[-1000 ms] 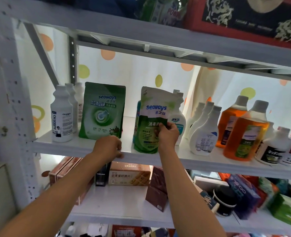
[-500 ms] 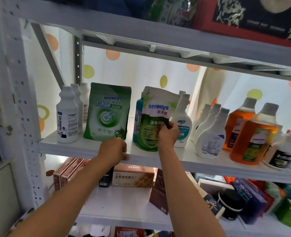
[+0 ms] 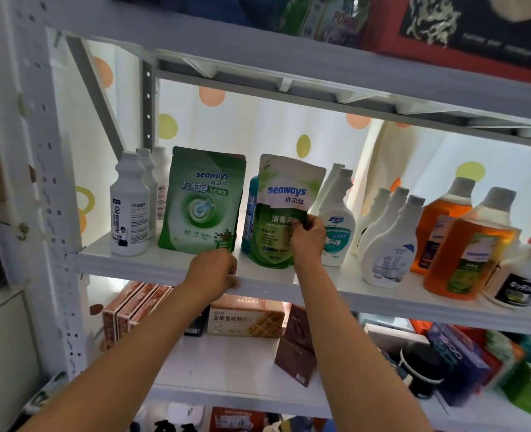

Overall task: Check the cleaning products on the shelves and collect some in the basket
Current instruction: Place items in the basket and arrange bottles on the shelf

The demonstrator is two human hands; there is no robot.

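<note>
"seaways" on both green pouches (image 3: 202,201) (image 3: 281,210) (right one "500ml"), "Oil energy" on the white bottle (image 3: 129,207).

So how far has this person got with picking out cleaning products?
Early, it seems. No basket shows in this view, so nothing can be counted as collected. In hand: the right hand pinches the seaways disinfectant pouch, which stands on the shelf, while the left hand grips the shelf's front edge. Left: lifting that pouch off and checking the bottles beside it.
</note>
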